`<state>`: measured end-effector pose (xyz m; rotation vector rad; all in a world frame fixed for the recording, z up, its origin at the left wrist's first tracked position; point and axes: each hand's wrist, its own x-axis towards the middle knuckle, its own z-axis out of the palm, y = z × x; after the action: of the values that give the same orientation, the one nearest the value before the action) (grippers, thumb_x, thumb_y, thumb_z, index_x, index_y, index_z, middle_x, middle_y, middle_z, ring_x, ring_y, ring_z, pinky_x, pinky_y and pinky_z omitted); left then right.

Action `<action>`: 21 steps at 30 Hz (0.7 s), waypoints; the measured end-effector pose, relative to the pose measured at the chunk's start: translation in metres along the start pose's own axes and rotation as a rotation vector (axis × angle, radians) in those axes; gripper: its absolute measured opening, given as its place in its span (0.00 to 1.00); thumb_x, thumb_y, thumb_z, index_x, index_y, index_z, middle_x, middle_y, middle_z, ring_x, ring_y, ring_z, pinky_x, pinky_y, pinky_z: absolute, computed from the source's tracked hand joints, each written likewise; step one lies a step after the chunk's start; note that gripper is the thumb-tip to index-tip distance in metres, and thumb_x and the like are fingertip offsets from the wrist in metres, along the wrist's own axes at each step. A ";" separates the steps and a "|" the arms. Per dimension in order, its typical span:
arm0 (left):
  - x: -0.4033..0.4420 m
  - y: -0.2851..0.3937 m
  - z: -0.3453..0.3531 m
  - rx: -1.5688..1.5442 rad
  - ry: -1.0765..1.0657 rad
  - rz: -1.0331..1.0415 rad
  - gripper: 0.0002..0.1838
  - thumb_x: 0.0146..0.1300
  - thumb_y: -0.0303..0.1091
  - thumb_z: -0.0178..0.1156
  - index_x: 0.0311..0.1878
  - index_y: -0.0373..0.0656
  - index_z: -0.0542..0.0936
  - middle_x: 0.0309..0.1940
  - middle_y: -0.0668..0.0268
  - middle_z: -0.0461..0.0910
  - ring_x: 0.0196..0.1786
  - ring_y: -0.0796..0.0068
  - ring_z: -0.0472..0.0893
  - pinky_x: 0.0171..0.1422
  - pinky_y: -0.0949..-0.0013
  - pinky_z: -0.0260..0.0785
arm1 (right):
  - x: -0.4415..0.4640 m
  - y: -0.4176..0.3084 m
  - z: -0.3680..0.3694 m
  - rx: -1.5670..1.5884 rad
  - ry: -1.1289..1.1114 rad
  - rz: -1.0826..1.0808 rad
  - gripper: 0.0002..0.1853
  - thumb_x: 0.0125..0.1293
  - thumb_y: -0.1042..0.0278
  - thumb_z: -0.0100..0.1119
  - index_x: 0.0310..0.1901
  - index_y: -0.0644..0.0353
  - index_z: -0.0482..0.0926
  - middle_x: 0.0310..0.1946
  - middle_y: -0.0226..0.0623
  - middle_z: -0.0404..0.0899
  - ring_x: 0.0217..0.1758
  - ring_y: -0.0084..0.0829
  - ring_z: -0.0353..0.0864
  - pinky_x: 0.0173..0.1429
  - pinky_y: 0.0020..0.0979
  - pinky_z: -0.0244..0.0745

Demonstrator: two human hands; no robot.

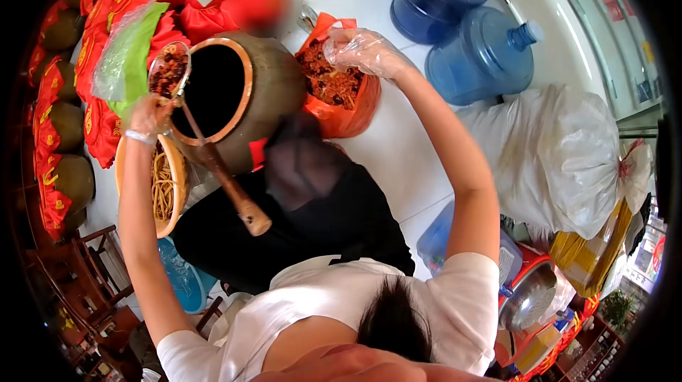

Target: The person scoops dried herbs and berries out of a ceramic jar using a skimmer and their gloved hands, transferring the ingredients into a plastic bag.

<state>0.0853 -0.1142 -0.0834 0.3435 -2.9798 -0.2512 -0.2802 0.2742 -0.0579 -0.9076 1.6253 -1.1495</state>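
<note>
My left hand [148, 116], in a clear plastic glove, grips a long-handled metal ladle [220, 169] near its bowl. Reddish, chopped dried food [169, 73] fills that bowl, left of the wide mouth of a brown clay jar [277, 73]. The ladle's wooden handle slants down across the jar's side toward my lap. At the rim of an orange plastic bag [355, 120] is my right hand [366, 51], also gloved, its fingers curled over the red-brown food [330, 83] inside. What those fingers hold is not distinguishable.
A basin of long, tan, noodle-like strips [165, 186] sits below my left hand. Red-covered jars [67, 183] line the left. Blue water jugs [479, 55] stand at upper right, above a large white sack [561, 162]. A blue tub [186, 275] is at lower left.
</note>
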 end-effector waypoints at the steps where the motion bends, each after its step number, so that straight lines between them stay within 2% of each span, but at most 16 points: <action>1: 0.002 -0.010 0.006 -0.122 0.082 0.088 0.07 0.57 0.28 0.52 0.33 0.32 0.72 0.26 0.55 0.76 0.21 0.63 0.75 0.26 0.71 0.72 | 0.000 0.007 -0.001 -0.063 -0.026 0.026 0.20 0.50 0.62 0.63 0.44 0.61 0.76 0.38 0.32 0.79 0.40 0.21 0.77 0.41 0.24 0.69; 2: 0.004 -0.020 0.013 -0.237 0.153 0.186 0.07 0.58 0.25 0.48 0.36 0.31 0.70 0.29 0.53 0.76 0.22 0.61 0.76 0.27 0.72 0.75 | -0.007 0.016 0.003 -0.272 0.084 -0.024 0.16 0.49 0.57 0.63 0.36 0.58 0.77 0.25 0.32 0.76 0.27 0.21 0.73 0.30 0.25 0.66; 5: 0.006 -0.002 -0.003 0.004 0.163 0.292 0.08 0.59 0.24 0.45 0.40 0.29 0.68 0.30 0.52 0.76 0.21 0.61 0.76 0.25 0.72 0.76 | -0.002 0.054 0.011 -0.295 -0.054 0.083 0.17 0.48 0.55 0.63 0.32 0.60 0.74 0.23 0.35 0.75 0.27 0.25 0.73 0.31 0.29 0.67; 6: -0.008 -0.038 0.006 0.024 0.049 0.181 0.08 0.59 0.24 0.45 0.40 0.30 0.67 0.28 0.52 0.76 0.20 0.62 0.75 0.24 0.72 0.76 | -0.001 0.061 0.018 -0.290 -0.118 0.094 0.18 0.48 0.53 0.62 0.30 0.61 0.73 0.22 0.38 0.75 0.28 0.29 0.74 0.32 0.32 0.67; 7: -0.005 -0.012 -0.008 0.033 -0.008 0.042 0.08 0.59 0.24 0.46 0.40 0.30 0.67 0.25 0.53 0.75 0.19 0.64 0.75 0.22 0.72 0.73 | -0.002 0.051 0.023 -0.628 -0.177 -0.020 0.25 0.48 0.44 0.59 0.34 0.61 0.74 0.27 0.43 0.78 0.34 0.35 0.77 0.37 0.36 0.69; 9: 0.002 0.044 -0.036 0.077 -0.130 -0.238 0.07 0.59 0.24 0.47 0.39 0.32 0.67 0.20 0.55 0.75 0.17 0.66 0.74 0.18 0.73 0.69 | -0.015 0.056 0.043 -0.762 -0.078 -0.117 0.31 0.48 0.42 0.57 0.43 0.64 0.73 0.26 0.48 0.76 0.36 0.43 0.77 0.48 0.34 0.70; 10: 0.001 0.040 -0.036 -0.482 -0.081 -0.575 0.06 0.55 0.28 0.50 0.35 0.36 0.68 0.21 0.58 0.73 0.20 0.67 0.74 0.20 0.71 0.67 | -0.013 0.053 0.057 -0.915 -0.129 -0.035 0.36 0.45 0.39 0.58 0.47 0.64 0.72 0.30 0.49 0.77 0.38 0.45 0.77 0.50 0.37 0.70; 11: 0.001 0.034 -0.035 -1.052 -0.014 -0.889 0.06 0.52 0.32 0.53 0.31 0.41 0.69 0.22 0.62 0.72 0.23 0.67 0.73 0.23 0.68 0.66 | -0.006 0.064 0.069 -1.017 -0.141 -0.039 0.36 0.44 0.39 0.59 0.44 0.65 0.72 0.30 0.48 0.77 0.39 0.45 0.77 0.50 0.48 0.68; 13: -0.002 0.012 -0.020 -1.635 0.079 -1.173 0.07 0.48 0.36 0.56 0.27 0.45 0.70 0.23 0.66 0.70 0.26 0.68 0.72 0.25 0.65 0.64 | 0.012 0.107 0.092 -0.847 0.068 -0.073 0.25 0.49 0.47 0.57 0.37 0.64 0.73 0.27 0.46 0.76 0.36 0.44 0.77 0.47 0.56 0.64; 14: -0.015 -0.013 0.002 -1.406 0.151 -0.927 0.09 0.51 0.37 0.57 0.28 0.43 0.71 0.20 0.65 0.71 0.23 0.68 0.72 0.24 0.66 0.63 | 0.015 0.108 0.092 -0.849 0.064 -0.080 0.25 0.49 0.47 0.57 0.37 0.64 0.73 0.27 0.46 0.76 0.36 0.44 0.77 0.47 0.56 0.64; 15: -0.030 -0.038 0.023 -1.168 0.214 -0.688 0.10 0.53 0.38 0.59 0.29 0.41 0.72 0.17 0.64 0.72 0.21 0.68 0.73 0.23 0.67 0.62 | 0.016 0.108 0.091 -0.885 0.097 -0.195 0.18 0.50 0.54 0.55 0.32 0.62 0.73 0.26 0.44 0.75 0.35 0.42 0.76 0.45 0.56 0.64; 16: -0.035 -0.043 0.027 -1.047 0.237 -0.568 0.11 0.55 0.38 0.60 0.29 0.40 0.72 0.16 0.63 0.73 0.20 0.68 0.73 0.22 0.67 0.61 | 0.017 0.105 0.089 -0.919 0.130 -0.309 0.12 0.51 0.60 0.54 0.27 0.61 0.73 0.24 0.43 0.74 0.33 0.41 0.75 0.44 0.57 0.64; 17: -0.039 -0.049 0.029 -0.922 0.271 -0.456 0.12 0.56 0.39 0.60 0.30 0.39 0.73 0.15 0.62 0.73 0.18 0.68 0.73 0.22 0.68 0.60 | 0.017 0.102 0.087 -0.920 0.128 -0.314 0.12 0.51 0.60 0.54 0.27 0.61 0.73 0.24 0.43 0.74 0.33 0.41 0.75 0.44 0.57 0.64; 18: -0.037 -0.044 0.025 -0.978 0.273 -0.551 0.11 0.55 0.37 0.59 0.30 0.39 0.72 0.16 0.62 0.73 0.20 0.67 0.73 0.23 0.68 0.62 | 0.017 0.090 0.083 -1.321 0.212 -0.292 0.11 0.52 0.60 0.51 0.28 0.60 0.75 0.26 0.40 0.75 0.34 0.38 0.75 0.44 0.49 0.65; 20: -0.022 -0.022 0.011 -1.092 0.273 -0.733 0.08 0.53 0.32 0.56 0.31 0.38 0.71 0.20 0.62 0.73 0.24 0.66 0.74 0.25 0.68 0.65 | 0.026 0.091 0.069 -1.400 0.220 -0.217 0.12 0.55 0.60 0.49 0.34 0.57 0.77 0.34 0.36 0.76 0.42 0.37 0.72 0.50 0.40 0.61; 21: -0.014 -0.006 0.002 -1.148 0.269 -0.829 0.06 0.52 0.30 0.55 0.31 0.38 0.71 0.22 0.62 0.73 0.25 0.66 0.74 0.26 0.68 0.67 | 0.029 0.091 0.064 -1.403 0.221 -0.217 0.12 0.55 0.60 0.49 0.34 0.57 0.77 0.34 0.36 0.76 0.42 0.37 0.72 0.50 0.40 0.61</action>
<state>0.0999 -0.1163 -0.0879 1.2202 -1.8094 -1.6574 -0.2336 0.2563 -0.1616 -1.8613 2.5419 -0.0328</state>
